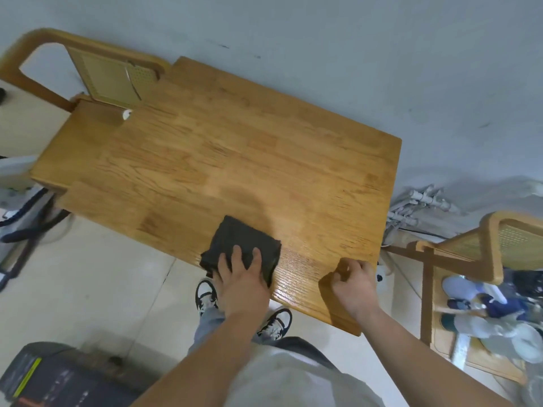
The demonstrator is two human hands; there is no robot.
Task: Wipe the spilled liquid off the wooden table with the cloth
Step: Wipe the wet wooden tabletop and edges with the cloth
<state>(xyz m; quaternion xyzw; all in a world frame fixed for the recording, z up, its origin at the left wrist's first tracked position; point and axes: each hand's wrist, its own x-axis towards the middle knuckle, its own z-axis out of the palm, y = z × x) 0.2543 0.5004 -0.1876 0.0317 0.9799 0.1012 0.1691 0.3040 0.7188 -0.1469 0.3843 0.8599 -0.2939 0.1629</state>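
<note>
Both arms bare, reaching forward and down. Left forearm runs long and nearly straight, wrist in line with it. Left hand is palm down, fingers straight and a little spread, pressing flat on the cloth. Right forearm comes in from the side. Right hand is back up, fingers curled under, holding nothing, and rests on the table at its near edge. Hands well apart.

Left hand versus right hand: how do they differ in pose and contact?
The left hand lies flat with straight fingers, pressing the dark cloth. The right hand has curled fingers and rests on bare wood, holding nothing. Both sit at the near edge of the table.
</note>
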